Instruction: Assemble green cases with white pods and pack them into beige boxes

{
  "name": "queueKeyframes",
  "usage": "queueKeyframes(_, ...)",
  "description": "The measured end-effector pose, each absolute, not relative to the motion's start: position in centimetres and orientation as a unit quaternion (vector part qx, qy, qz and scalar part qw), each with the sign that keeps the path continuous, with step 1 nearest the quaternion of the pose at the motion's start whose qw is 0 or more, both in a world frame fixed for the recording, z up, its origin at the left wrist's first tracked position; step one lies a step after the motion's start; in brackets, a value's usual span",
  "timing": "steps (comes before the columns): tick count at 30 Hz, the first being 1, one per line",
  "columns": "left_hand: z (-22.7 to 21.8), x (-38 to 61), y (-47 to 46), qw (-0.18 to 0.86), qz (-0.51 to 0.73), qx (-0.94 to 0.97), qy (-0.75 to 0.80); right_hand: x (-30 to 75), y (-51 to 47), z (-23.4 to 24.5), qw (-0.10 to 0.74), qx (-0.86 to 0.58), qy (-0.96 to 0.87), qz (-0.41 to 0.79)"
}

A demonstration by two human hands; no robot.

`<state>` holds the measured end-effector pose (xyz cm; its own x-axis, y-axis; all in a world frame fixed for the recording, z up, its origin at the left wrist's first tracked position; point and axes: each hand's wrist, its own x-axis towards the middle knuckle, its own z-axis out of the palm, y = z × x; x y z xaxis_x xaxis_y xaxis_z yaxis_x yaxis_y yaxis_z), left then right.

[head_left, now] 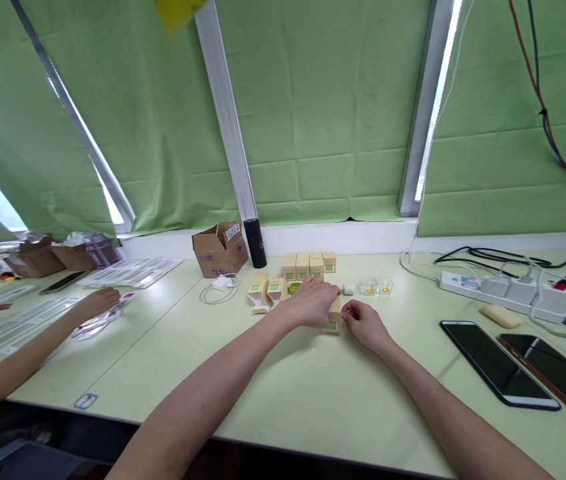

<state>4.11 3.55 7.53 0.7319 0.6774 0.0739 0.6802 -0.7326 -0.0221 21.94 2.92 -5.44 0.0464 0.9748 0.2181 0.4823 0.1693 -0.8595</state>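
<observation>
My left hand (315,303) reaches across the table with its fingers closed over a small kraft-paper box (332,325) that has a green label. At the box's right side, my right hand (367,325) is closed in a pinch; what lies between its fingertips is too small to make out. Two opened boxes (259,292) stand left of my left hand, with a round green item (295,287) beside them. Behind are several closed small boxes (303,265) in a row. A white cylindrical piece (348,289) and two clear containers with yellow centres (375,287) lie beyond my right hand.
A cardboard carton (220,250), a black cylinder (255,243) and a white charger with cable (222,283) stand back left. On the right lie a power strip (505,293) with cables and phones (497,363). At left, another person's hands (97,302) work near plastic sheets (133,271).
</observation>
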Motion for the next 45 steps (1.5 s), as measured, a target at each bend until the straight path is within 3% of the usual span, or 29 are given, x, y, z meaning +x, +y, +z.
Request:
queueKeyframes(9, 10.4, 7.0, 10.4, 0.090, -0.122, -0.895, -0.419, 21.9, 2.8, -5.6, 0.451, -0.588, -0.608, 0.287)
queueKeyframes(19, 6.6, 9.1, 15.7, 0.098, -0.104, -0.885, -0.444, 21.7, 2.5, -5.2, 0.429, -0.593, -0.616, 0.290)
queueKeyframes(45, 2.5, 11.9, 11.7, 0.124, -0.031, -0.873, -0.471, 21.5, 2.6, -5.2, 0.423, -0.587, -0.626, 0.291)
